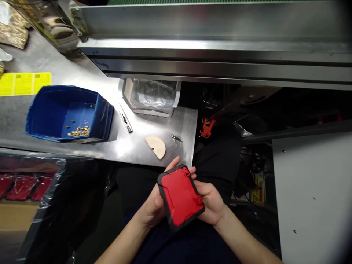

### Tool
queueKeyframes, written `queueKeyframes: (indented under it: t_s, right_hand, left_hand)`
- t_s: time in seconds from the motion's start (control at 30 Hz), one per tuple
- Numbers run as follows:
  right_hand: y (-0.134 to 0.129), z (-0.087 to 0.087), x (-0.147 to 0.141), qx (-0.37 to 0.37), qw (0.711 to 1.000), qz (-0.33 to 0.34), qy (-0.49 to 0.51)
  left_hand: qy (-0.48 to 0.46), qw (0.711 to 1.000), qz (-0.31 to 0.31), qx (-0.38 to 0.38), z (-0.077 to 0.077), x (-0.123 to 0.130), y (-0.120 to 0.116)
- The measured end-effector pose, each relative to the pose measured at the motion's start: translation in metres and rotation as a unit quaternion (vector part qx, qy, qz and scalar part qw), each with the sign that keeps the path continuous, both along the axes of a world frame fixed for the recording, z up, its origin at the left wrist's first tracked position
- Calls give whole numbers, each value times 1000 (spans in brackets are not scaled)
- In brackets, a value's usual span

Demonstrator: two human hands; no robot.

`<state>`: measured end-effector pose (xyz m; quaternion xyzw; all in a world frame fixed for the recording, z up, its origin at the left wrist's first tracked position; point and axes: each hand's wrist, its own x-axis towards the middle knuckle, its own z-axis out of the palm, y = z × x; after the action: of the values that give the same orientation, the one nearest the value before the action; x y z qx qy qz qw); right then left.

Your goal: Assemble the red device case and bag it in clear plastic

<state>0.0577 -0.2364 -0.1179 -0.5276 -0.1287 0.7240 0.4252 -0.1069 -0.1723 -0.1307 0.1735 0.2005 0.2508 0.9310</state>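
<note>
A red and black rectangular case (180, 196) is held over my lap, its red face turned up. Its two red patterned corner pieces lie along the right edge. My left hand (155, 205) grips the case's left side, thumb near the edge and fingers reaching behind it. On the opposite side, my right hand (210, 201) is closed round the right edge, its fingers partly hidden beneath. Just beyond the case, a cream half-round disc (156, 147) rests on the metal bench, with a nail clipper (176, 138) to its right.
A blue bin (104, 117) with small brass pieces stands on the metal bench (123, 154). Behind a utility knife (125, 119) is a grey bin (176, 99) lined with plastic. At left, a box holds wrapped red items (23, 187). An orange tool (206, 127) hangs beyond the bench edge.
</note>
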Motion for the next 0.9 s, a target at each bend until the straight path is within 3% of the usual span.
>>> queueKeyframes:
  t_s: [0.1, 0.2, 0.27, 0.33, 0.43, 0.53, 0.63, 0.73, 0.8, 0.9]
  right_hand:
    - [10, -6, -5, -2, 992, 127, 9]
    - [34, -3, 2, 47, 967, 219, -122]
    - [57, 1, 3, 99, 909, 261, -309]
    - [81, 3, -5, 139, 823, 275, -477]
    - [116, -6, -27, 138, 739, 271, -601]
    - [139, -22, -46, 107, 697, 288, -648]
    - [147, -29, -49, 114, 702, 313, -629]
    - [137, -19, -35, 154, 721, 343, -582]
    - [119, -4, -21, 190, 753, 334, -534]
    - [83, 23, 2, 201, 825, 306, -430]
  left_hand:
    - [15, 998, 51, -39, 4, -19, 5]
    - [100, 991, 82, -37, -1, -49, 8]
    - [147, 984, 93, -38, -10, -67, 7]
    - [156, 981, 101, -52, -22, -78, 3]
    - [119, 985, 96, -75, -38, -86, -5]
    - [92, 986, 89, -111, -44, -85, -10]
    - [86, 979, 88, -162, -37, -83, -8]
    - [92, 971, 80, -204, -25, -84, -5]
    - [96, 967, 75, -226, -18, -84, -4]
    - [96, 961, 75, -247, -11, -81, -5]
